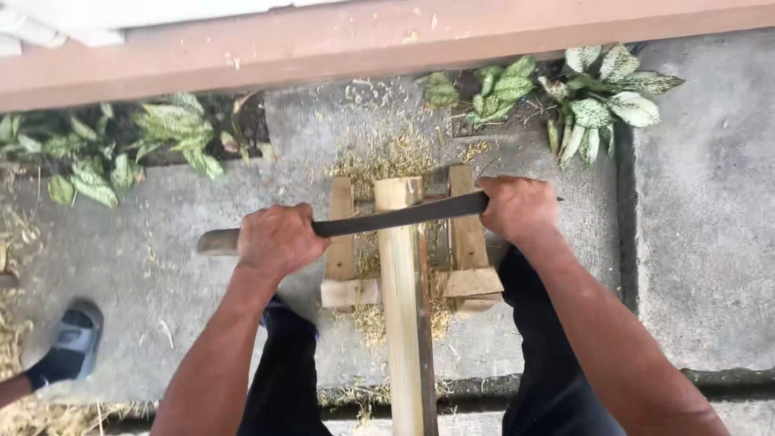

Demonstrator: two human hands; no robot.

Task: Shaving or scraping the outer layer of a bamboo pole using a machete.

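Evidently, a long dark blade (404, 216) is held crosswise at both ends, so that it can be drawn along the pale wooden slat (404, 307) like a two-handled shaving knife. The left hand (278, 240) is wrapped around the wooden handle (216, 241), fingers curled tight and pressed together, while the right hand (518, 208) is closed in the same way over the blade's far end, its tip just showing past the knuckles. The slat is laid lengthwise between the person's legs, running away from the body, and its far end is propped on a low wooden frame (467, 242), which raises it off the concrete floor (161, 282) and steadies it under the blade. The edge is set across the slat near that raised end. Pale shavings (379, 157) are scattered around the frame. Leafy plants (597, 101) are seen along the wall, and another person's sandalled foot (73, 343) is at the left.
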